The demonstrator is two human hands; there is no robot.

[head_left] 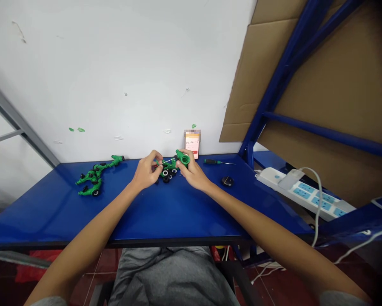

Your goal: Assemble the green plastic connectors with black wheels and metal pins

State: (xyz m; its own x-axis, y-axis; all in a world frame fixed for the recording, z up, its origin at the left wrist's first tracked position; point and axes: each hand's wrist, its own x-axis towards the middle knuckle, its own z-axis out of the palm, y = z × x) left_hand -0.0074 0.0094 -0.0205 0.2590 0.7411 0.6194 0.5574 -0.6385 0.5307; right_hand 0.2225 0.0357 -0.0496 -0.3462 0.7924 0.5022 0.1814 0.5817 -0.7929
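Note:
My right hand (192,171) is closed around a green plastic pipe fitting (185,160), whose round open end faces me. My left hand (147,171) pinches a thin screwdriver (167,161) with a bit of red at its grip. Its metal shaft points right, toward the fitting; whether the tip touches it I cannot tell. Under and between the hands lie more green fitting parts with black and white rings (166,173), partly hidden by my fingers. At the left of the table, several green fittings (97,171) lie in a loose group.
A phone (192,144) showing a timer leans against the white wall behind my hands. To the right lie a screwdriver with a black and green handle (212,161) and a dark mouse-like object (227,181). Beyond the blue frame (267,100) rests a white power strip (302,192) with cables.

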